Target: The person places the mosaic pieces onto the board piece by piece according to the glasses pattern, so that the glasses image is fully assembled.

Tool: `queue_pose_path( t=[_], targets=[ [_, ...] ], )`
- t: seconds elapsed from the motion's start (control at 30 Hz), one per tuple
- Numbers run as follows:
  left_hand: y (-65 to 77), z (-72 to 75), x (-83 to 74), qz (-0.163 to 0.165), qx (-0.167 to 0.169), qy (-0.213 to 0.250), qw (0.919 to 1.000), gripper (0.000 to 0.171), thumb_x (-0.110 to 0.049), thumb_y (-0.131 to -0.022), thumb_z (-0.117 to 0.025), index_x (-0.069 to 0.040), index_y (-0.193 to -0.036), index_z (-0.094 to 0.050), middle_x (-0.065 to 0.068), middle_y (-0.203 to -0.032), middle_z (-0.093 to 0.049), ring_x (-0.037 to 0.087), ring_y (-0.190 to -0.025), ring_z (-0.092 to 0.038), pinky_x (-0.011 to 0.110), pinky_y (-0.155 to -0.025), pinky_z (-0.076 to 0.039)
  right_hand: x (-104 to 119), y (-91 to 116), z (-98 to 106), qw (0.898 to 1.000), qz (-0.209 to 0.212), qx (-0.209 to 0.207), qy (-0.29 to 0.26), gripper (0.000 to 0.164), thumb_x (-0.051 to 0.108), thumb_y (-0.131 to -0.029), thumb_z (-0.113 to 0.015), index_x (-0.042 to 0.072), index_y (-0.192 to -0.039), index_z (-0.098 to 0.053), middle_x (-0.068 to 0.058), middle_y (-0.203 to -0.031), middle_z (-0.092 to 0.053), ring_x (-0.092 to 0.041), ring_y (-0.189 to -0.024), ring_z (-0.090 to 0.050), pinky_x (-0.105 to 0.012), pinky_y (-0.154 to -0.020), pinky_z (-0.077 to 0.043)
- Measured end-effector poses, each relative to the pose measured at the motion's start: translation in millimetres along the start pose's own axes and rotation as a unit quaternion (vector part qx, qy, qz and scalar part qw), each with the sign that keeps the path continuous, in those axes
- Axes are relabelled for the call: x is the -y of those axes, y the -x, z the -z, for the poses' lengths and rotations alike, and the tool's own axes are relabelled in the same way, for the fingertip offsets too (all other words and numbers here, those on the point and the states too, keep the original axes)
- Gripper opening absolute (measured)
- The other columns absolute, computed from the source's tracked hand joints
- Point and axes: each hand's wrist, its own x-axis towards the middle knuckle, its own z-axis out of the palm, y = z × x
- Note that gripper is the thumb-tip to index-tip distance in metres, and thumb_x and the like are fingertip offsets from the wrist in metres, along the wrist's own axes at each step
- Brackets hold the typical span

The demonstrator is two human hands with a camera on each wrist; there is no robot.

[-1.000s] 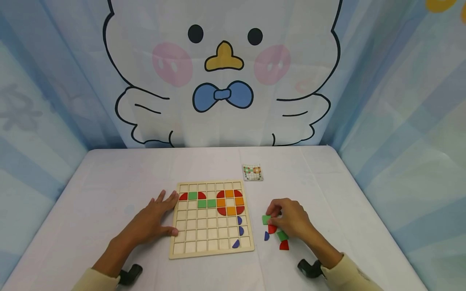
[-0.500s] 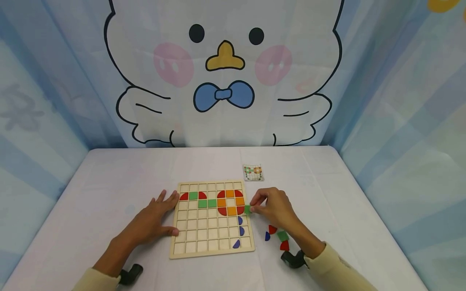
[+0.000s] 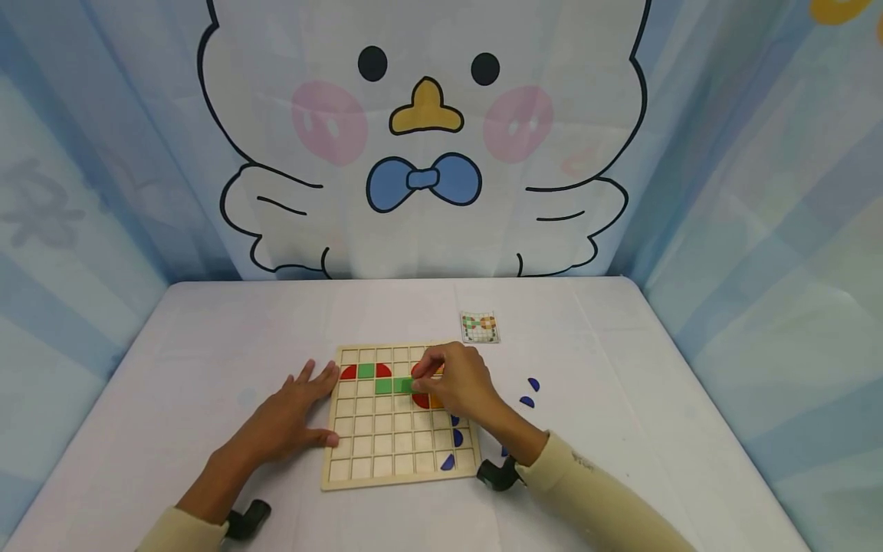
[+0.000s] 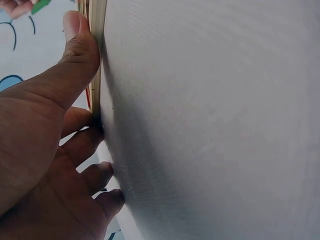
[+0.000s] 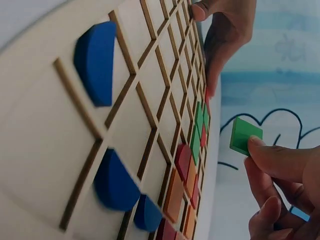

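Showing, nearest, in cream cloth sleeves (image 3: 607,502), with a dark mark on the right one, too small to read. Wearing black curved fittings (image 3: 498,475) at the wrists. Spreading the left hand (image 3: 297,422) wide, gripping nothing, and touching the left edge of a pale wooden square board (image 3: 382,446), divided into cells by raised strips. Pinching narrowly in the right hand (image 3: 458,379), between thumb and fingertips, a green square tile (image 5: 242,136), flat, plain-faced and straight-edged, with visible thickness. Holding this tile above the board, near seated green square tiles (image 3: 366,371). Occupying other cells with red rounded pieces (image 3: 349,372), orange square tiles (image 5: 173,195) and blue half-round pieces (image 3: 458,438). Lying loose to the right, as further blue half-round pieces (image 3: 527,402) on a white cloth-covered table (image 3: 241,330). Displaying, beyond the board, a small coloured pattern on a white square card (image 3: 479,327), its finest print being illegible. Hanging farthest as a pale blue curtain (image 3: 424,238) printed with a black-outlined cartoon bird.
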Motion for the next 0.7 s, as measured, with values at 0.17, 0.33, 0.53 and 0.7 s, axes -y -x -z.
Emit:
queue_pose_path(
  t=[0.17, 0.33, 0.53, 0.7],
  targets=[
    [0.0, 1.0, 1.8, -0.005, 0.001, 0.005, 1.0, 0.117, -0.046, -0.074, -0.094, -0.006, -0.165, -0.034, 0.017, -0.173, -0.032, 0.05, -0.162, -0.017, 0.069, -0.129, -0.021, 13, -13, -19, 1.0, 0.024, 0.009, -0.012, 0.017, 0.02, -0.085, -0.091, 0.026, -0.079, -0.077, 0.013, -0.075, -0.072, -0.006, -0.073, -0.064, -0.028, -0.06, -0.05],
    [0.4, 2.2, 4.3, -0.011, 0.0, 0.011, 0.9999, 0.116, -0.046, -0.074, -0.093, -0.006, -0.165, -0.034, 0.017, -0.173, -0.031, 0.052, -0.162, -0.017, 0.071, -0.127, -0.022, 25, -26, -38, 0.999, 0.027, 0.029, -0.007, 0.017, 0.021, -0.085, -0.092, 0.027, -0.078, -0.077, 0.015, -0.072, -0.07, -0.004, -0.069, -0.061, -0.024, -0.058, -0.046],
    [0.9, 3.4, 5.1, -0.01, 0.001, 0.017, 0.9998, 0.116, -0.047, -0.074, -0.093, -0.007, -0.166, -0.035, 0.017, -0.172, -0.032, 0.053, -0.161, -0.018, 0.075, -0.124, -0.026, 38, -39, -58, 0.999, 0.028, 0.038, 0.004, 0.015, 0.019, -0.084, -0.092, 0.023, -0.078, -0.078, 0.014, -0.071, -0.07, -0.001, -0.065, -0.06, -0.021, -0.057, -0.045],
    [0.0, 2.3, 7.0, -0.02, -0.003, 0.021, 0.9996, 0.116, -0.045, -0.073, -0.094, -0.006, -0.165, -0.035, 0.016, -0.172, -0.032, 0.052, -0.162, -0.018, 0.073, -0.126, -0.023, 43, -44, -71, 0.999, 0.033, 0.033, 0.019, 0.015, 0.017, -0.086, -0.091, 0.021, -0.078, -0.078, 0.012, -0.071, -0.07, -0.002, -0.064, -0.058, -0.02, -0.056, -0.043]
  ],
)
